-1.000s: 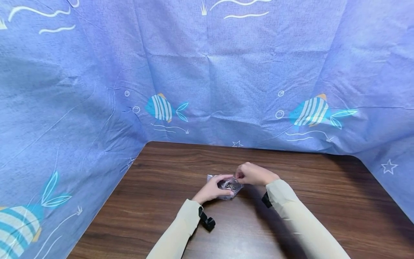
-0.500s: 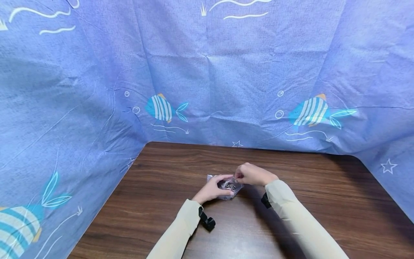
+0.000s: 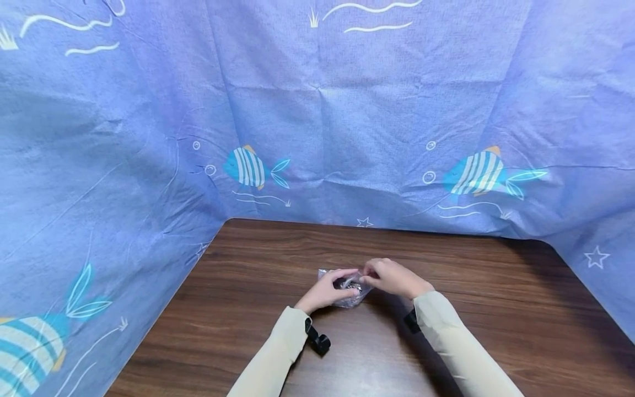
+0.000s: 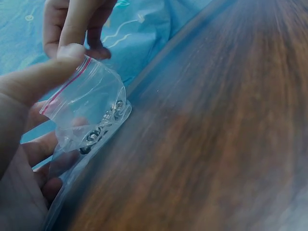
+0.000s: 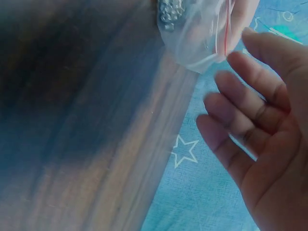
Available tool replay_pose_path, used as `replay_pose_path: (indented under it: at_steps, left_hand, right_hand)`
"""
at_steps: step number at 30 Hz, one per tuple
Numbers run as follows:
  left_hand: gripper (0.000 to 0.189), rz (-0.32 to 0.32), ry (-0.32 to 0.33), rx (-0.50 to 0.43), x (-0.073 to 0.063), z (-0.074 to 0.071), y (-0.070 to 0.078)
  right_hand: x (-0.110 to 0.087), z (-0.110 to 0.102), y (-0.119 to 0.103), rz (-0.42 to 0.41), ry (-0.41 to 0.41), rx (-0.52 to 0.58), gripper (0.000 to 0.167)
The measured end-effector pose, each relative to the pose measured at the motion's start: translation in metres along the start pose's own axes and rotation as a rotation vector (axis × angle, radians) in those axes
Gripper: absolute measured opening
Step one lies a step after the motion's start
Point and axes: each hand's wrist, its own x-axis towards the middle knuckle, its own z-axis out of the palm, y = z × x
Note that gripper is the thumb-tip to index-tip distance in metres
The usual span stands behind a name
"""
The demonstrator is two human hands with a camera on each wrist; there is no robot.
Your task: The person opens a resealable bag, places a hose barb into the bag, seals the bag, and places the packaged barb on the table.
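A clear zip bag (image 4: 96, 94) with a red seal line stands on the table, its mouth gaping in the left wrist view. Small shiny silver and dark pieces (image 4: 94, 136) lie heaped in its bottom. My left hand (image 3: 324, 289) holds the bag, thumb at the seal line and fingers behind it. My right hand (image 5: 262, 106) is beside the bag's far end, fingers loosely bent and spread. In the right wrist view its thumb and index fingertips stand apart, right at the corner of the bag's mouth.
The dark brown wooden table (image 3: 268, 253) spreads round both hands. A blue cloth (image 3: 317, 127) printed with fish hangs behind it and along its sides. Black straps with small cameras (image 3: 317, 342) sit on the wrists.
My right hand's fingers, earlier curled together at the bag's edge, have loosened, and the hand has come slightly lower and nearer. The left hand and bag stay nearly in place.
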Motion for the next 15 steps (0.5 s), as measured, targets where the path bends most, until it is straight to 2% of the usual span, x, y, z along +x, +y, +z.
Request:
replay_pose_path:
  at_steps: [5, 9, 15]
  left_hand:
    - [0.040, -0.003, 0.056, -0.013, 0.003, 0.003, 0.001]
    - [0.037, -0.036, 0.106, -0.045, 0.006, 0.004, 0.003]
    - [0.032, -0.066, 0.139, -0.047, 0.012, 0.004, 0.010]
  right_hand:
    - [-0.011, 0.009, -0.003, 0.109, 0.081, 0.030, 0.024]
    - [-0.019, 0.015, -0.009, 0.192, 0.104, 0.040, 0.026]
    - [-0.027, 0.021, -0.018, 0.179, 0.098, 0.065, 0.031]
